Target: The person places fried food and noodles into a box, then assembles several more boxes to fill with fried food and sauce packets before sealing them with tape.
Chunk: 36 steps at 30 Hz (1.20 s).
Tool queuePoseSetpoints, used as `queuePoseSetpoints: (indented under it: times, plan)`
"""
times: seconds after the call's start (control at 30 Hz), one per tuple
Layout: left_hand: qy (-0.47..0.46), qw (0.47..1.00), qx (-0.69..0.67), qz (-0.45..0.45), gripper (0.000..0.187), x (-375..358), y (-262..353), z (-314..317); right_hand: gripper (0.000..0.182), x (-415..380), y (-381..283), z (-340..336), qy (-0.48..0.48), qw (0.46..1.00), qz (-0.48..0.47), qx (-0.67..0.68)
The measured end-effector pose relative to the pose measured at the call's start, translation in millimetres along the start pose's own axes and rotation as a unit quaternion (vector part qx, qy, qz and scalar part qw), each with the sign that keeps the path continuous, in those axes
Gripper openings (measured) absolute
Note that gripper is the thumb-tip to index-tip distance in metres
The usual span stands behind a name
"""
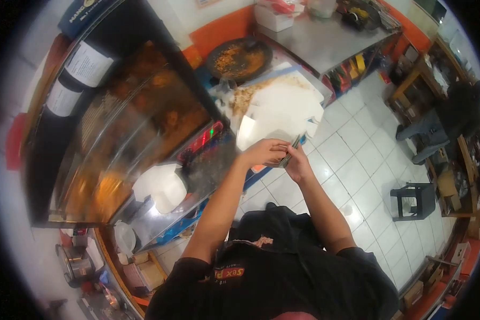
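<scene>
My left hand (262,152) and my right hand (299,165) meet in front of my body, above the near edge of the work surface. Between them they grip a thin, flat greenish-grey bundle (290,153); its exact kind is too small to make out. The fingers of both hands are closed around it. Just beyond my hands lies an unfolded white cardboard box (285,109), its left side beside brown food stains. Behind that box stands a dark stone mortar (239,58) with orange-brown paste in it.
To the left is a glass display case (138,122) with fried food. An open white box (160,188) sits by it. A steel table (309,42) stands at the back. On the tiled floor (341,154) at right are a black stool (413,201) and another person (448,120).
</scene>
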<state>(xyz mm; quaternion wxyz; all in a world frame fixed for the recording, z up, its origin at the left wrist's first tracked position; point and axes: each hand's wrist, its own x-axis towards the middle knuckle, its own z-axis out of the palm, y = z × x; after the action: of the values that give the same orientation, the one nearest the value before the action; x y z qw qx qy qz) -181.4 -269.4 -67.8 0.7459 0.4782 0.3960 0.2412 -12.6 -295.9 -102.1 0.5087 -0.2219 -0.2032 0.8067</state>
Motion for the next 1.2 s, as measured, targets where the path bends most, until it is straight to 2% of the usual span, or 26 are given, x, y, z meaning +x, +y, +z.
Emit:
queuePoseSetpoints:
  times: [0.03, 0.07, 0.17, 0.2, 0.23, 0.27, 0.33, 0.37, 0.43, 0.5, 0.53, 0.57, 0.6, 0.63, 0.67, 0.7, 0.73, 0.77, 0.8, 0.83, 0.87, 0.9, 0.93, 1.0, 1.1, 1.2]
  plan:
    - [-0.044, 0.999, -0.018, 0.012, 0.049, 3.8, -7.9, -8.7, 0.067, 1.0, 1.4, -3.7, -0.002, 1.0, -0.013, -0.015]
    - [-0.045, 0.999, -0.02, 0.013, 0.049, 0.9, -4.9, -6.6, 0.071, 0.8, 0.9, -0.7, -0.004, 0.999, -0.023, -0.029]
    - [-0.014, 0.997, -0.075, 0.022, 0.039, -11.7, 4.6, 4.0, 0.067, 0.9, -3.7, 1.0, -0.004, 1.0, -0.007, -0.027]
    - [0.076, 0.989, 0.116, 0.045, 0.032, -14.4, 11.4, 9.6, 0.065, 3.8, -4.3, 2.0, -0.005, 1.0, -0.002, -0.021]
    - [0.164, 0.937, 0.301, 0.065, 0.026, -16.6, 16.0, 14.2, 0.065, 6.5, -2.1, 4.4, -0.007, 1.0, 0.0, -0.021]
    - [0.168, 0.937, 0.299, 0.065, 0.026, -15.7, 16.8, 17.0, 0.062, 8.8, 0.2, 10.6, 0.006, 1.0, -0.017, -0.018]
    - [0.302, 0.868, 0.362, 0.153, 0.022, -15.2, 19.2, 21.3, 0.059, 12.7, 6.1, 10.8, 0.014, 0.999, -0.029, -0.018]
    - [0.307, 0.867, 0.361, 0.154, 0.022, -20.5, 23.9, 22.8, 0.058, 17.8, 12.2, 2.2, 0.044, 0.998, -0.026, -0.025]
    - [0.408, 0.827, 0.317, 0.221, 0.022, -38.2, 41.3, 28.1, 0.057, 30.6, 22.3, -8.4, 0.071, 0.997, -0.028, -0.031]
    - [0.449, 0.79, 0.306, 0.284, 0.021, -64.7, 60.6, 33.1, 0.052, 44.4, 26.7, -16.3, 0.063, 0.993, -0.095, -0.04]
    - [0.462, 0.778, 0.319, 0.283, 0.021, -77.1, 63.6, 32.4, 0.052, 58.0, 30.0, -25.5, 0.067, 0.992, -0.103, -0.039]
    - [0.473, 0.767, 0.33, 0.281, 0.021, -89.7, 62.7, 30.2, 0.053, 75.5, 32.9, -36.5, 0.064, 0.997, -0.049, 0.004]
    - [0.459, 0.79, 0.305, 0.267, 0.02, -100.3, 52.4, 22.7, 0.055, 87.1, 32.4, -43.3, 0.061, 0.997, 0.003, 0.048]
    - [0.462, 0.802, 0.291, 0.243, 0.02, -120.9, 65.3, 38.4, 0.058, 93.2, 31.3, -41.9, 0.125, 0.99, 0.009, -0.068]
    - [0.473, 0.797, 0.28, 0.251, 0.019, -132.3, 57.4, 40.7, 0.054, 91.8, 25.7, -32.5, 0.192, 0.966, 0.033, -0.171]
    - [0.482, 0.791, 0.273, 0.261, 0.018, -144.7, 48.7, 40.0, 0.048, 96.2, 31.2, -38.8, 0.244, 0.934, 0.012, -0.26]
    - [0.478, 0.808, 0.237, 0.25, 0.017, -157.2, 33.2, 35.6, 0.043, 97.0, 41.8, -46.8, 0.296, 0.892, -0.007, -0.342]
    - [0.474, 0.804, 0.243, 0.265, 0.019, -171.9, 32.8, 46.7, 0.039, 80.4, 47.0, -36.3, 0.326, 0.868, -0.09, -0.363]
    - [0.474, 0.828, 0.173, 0.243, 0.02, -184.3, 19.2, 49.5, 0.035, 53.4, 47.1, -11.9, 0.354, 0.836, -0.173, -0.382]
    - [0.472, 0.849, 0.101, 0.217, 0.021, -197.3, 1.6, 51.0, 0.026, 12.5, 35.7, 33.0, 0.288, 0.865, -0.249, -0.327]
    - [0.451, 0.871, 0.03, 0.189, 0.023, -207.9, -16.4, 52.5, 0.019, -12.7, 41.8, 46.2, 0.201, 0.889, -0.273, -0.309]
    - [0.423, 0.892, -0.037, 0.159, 0.022, -217.1, -22.0, 61.6, 0.021, -42.3, 28.7, 74.0, 0.088, 0.857, -0.31, -0.402]
    - [0.414, 0.896, -0.034, 0.154, 0.022, -219.1, -29.4, 67.8, 0.024, -70.3, 14.3, 100.0, -0.024, 0.807, -0.333, -0.487]
    - [0.341, 0.934, 0.011, 0.111, 0.023, -226.8, -42.9, 82.3, 0.03, -92.5, 10.7, 123.5, -0.103, 0.759, -0.336, -0.547]
    - [0.336, 0.94, -0.04, 0.053, 0.026, -224.3, -59.3, 88.3, 0.032, -82.0, 24.3, 117.4, -0.088, 0.772, -0.285, -0.562]
    - [0.299, 0.95, -0.059, 0.065, 0.027, -223.4, -52.3, 84.1, 0.035, -77.3, 32.8, 114.6, -0.033, 0.762, -0.309, -0.567]
